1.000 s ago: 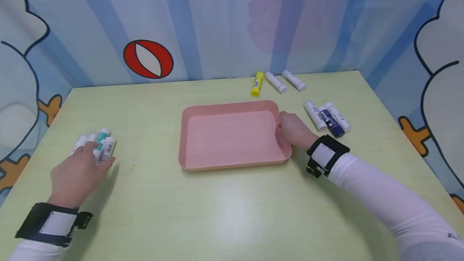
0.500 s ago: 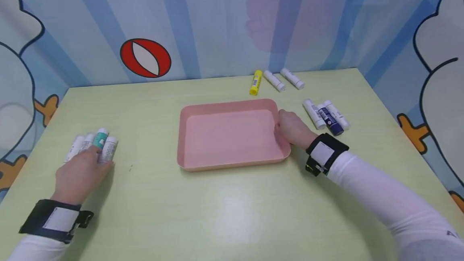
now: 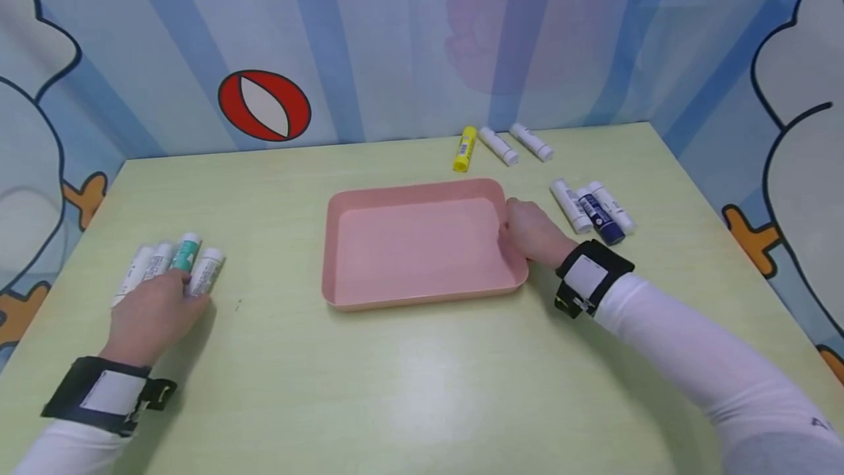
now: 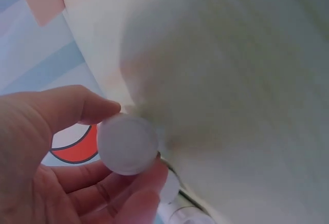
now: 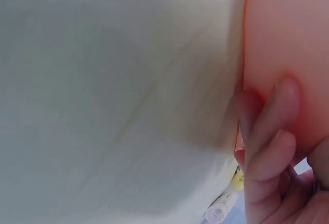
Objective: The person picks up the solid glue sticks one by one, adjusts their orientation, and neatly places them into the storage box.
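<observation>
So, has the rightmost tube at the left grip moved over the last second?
Yes: judged against the dark specks on the table, that white tube has shifted right, toward the pink tray.

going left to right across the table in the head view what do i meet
Leftmost white tube, second white tube, teal-banded tube, third white tube, pink tray, right hand, navy tube; the left hand overlaps the first tubes, so it is left out.
</observation>
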Available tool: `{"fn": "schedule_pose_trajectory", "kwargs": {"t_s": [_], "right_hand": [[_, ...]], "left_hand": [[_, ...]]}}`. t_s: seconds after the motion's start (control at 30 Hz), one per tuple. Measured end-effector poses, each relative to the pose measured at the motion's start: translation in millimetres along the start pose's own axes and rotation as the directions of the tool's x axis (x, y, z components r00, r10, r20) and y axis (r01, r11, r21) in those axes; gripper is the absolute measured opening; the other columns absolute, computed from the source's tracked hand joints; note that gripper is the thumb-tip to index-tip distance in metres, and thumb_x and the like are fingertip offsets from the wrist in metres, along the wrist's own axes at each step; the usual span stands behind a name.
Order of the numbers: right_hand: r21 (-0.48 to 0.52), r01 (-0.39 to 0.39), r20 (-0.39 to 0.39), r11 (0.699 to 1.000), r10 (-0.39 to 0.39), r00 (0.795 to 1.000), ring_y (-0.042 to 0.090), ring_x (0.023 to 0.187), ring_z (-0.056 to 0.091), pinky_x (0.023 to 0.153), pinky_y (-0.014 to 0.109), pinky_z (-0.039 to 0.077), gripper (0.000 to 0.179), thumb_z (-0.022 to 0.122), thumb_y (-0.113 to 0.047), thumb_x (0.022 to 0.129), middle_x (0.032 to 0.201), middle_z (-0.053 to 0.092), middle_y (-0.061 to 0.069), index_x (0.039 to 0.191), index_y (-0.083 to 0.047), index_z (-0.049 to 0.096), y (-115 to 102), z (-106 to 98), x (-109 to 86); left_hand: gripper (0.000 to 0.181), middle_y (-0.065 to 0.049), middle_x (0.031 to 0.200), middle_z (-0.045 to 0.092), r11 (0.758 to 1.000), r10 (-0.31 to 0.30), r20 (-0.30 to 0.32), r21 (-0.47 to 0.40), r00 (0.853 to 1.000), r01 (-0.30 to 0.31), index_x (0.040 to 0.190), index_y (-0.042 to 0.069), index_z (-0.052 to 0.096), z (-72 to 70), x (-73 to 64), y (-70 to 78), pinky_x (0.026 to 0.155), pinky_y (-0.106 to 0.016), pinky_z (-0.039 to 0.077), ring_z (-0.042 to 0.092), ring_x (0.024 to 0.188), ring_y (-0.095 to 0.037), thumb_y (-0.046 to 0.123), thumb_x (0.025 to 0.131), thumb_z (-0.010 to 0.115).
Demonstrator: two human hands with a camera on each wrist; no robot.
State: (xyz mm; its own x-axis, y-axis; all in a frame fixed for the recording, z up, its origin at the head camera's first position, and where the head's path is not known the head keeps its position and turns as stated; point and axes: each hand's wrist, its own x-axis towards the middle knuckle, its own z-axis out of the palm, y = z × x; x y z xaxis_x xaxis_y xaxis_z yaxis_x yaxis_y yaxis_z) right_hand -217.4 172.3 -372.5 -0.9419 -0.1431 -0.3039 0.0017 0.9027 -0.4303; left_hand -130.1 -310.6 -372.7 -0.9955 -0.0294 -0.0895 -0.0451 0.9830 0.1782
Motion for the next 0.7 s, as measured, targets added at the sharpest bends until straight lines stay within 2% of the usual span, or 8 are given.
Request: {"fn": "schedule_pose_trajectory", "kwargs": {"t_s": [0.17,0.33,0.4,0.5,0.6,0.7], "right_hand": [[0.048,-0.039,0.046,0.998,0.037,0.998,0.021,0.064,0.053,0.051,0.028,0.044,0.020,0.040,-0.014,0.091,0.087,0.051,0.014,0.106,-0.001,0.042,1,-4,-0.1],[0.056,-0.026,0.060,0.998,0.023,0.998,0.020,0.060,0.054,0.052,0.030,0.044,0.026,0.042,-0.027,0.093,0.081,0.054,0.013,0.104,-0.003,0.045,2,-13,-3.0],[0.022,0.006,0.028,1.000,-0.007,1.000,0.020,0.058,0.055,0.053,0.030,0.044,0.031,0.044,-0.031,0.094,0.077,0.055,0.012,0.104,-0.002,0.046,0,-19,-4.2],[-0.089,0.074,-0.075,0.993,-0.081,0.994,0.019,0.055,0.053,0.052,0.030,0.042,0.032,0.045,-0.034,0.093,0.072,0.053,0.010,0.099,-0.002,0.049,-4,-27,-5.3],[-0.235,0.134,-0.186,0.963,-0.180,0.966,0.019,0.052,0.048,0.048,0.031,0.038,0.035,0.044,-0.036,0.093,0.066,0.048,0.008,0.096,-0.002,0.051,-10,-34,-6.1],[-0.306,0.167,-0.232,0.937,-0.243,0.942,0.019,0.050,0.046,0.048,0.033,0.037,0.041,0.042,-0.040,0.093,0.061,0.046,0.007,0.102,-0.002,0.050,-18,-38,-8.0]], "left_hand": [[0.041,-0.019,0.078,0.054,0.999,0.034,-0.044,-0.011,0.998,-0.034,0.101,-0.010,0.050,-6.5,-1.9,3.2,0.042,-0.033,0.034,0.046,0.059,-0.024,0.025,0.082,0.056],[0.042,-0.016,0.078,0.055,0.995,0.087,-0.083,-0.045,0.993,-0.091,0.106,-0.008,0.050,-17.4,-2.7,15.2,0.041,-0.031,0.034,0.045,0.056,-0.020,0.025,0.083,0.057],[0.044,-0.019,0.084,0.056,0.992,0.102,-0.080,-0.065,0.992,-0.107,0.110,-0.007,0.049,-21.7,-1.1,22.2,0.042,-0.031,0.035,0.046,0.059,-0.021,0.026,0.083,0.058],[0.046,-0.021,0.092,0.056,0.987,0.119,-0.069,-0.096,0.990,-0.126,0.114,-0.005,0.048,-28.6,2.3,34.1,0.045,-0.031,0.037,0.047,0.063,-0.021,0.028,0.084,0.059],[0.047,-0.020,0.095,0.056,0.980,0.144,-0.062,-0.128,0.988,-0.151,0.117,-0.003,0.048,-34.8,6.9,45.4,0.046,-0.031,0.037,0.048,0.065,-0.022,0.029,0.084,0.060],[0.046,-0.018,0.094,0.056,0.970,0.183,-0.060,-0.151,0.981,-0.190,0.118,-0.001,0.048,-38.2,12.2,55.5,0.047,-0.031,0.038,0.048,0.065,-0.021,0.029,0.085,0.060]]}}
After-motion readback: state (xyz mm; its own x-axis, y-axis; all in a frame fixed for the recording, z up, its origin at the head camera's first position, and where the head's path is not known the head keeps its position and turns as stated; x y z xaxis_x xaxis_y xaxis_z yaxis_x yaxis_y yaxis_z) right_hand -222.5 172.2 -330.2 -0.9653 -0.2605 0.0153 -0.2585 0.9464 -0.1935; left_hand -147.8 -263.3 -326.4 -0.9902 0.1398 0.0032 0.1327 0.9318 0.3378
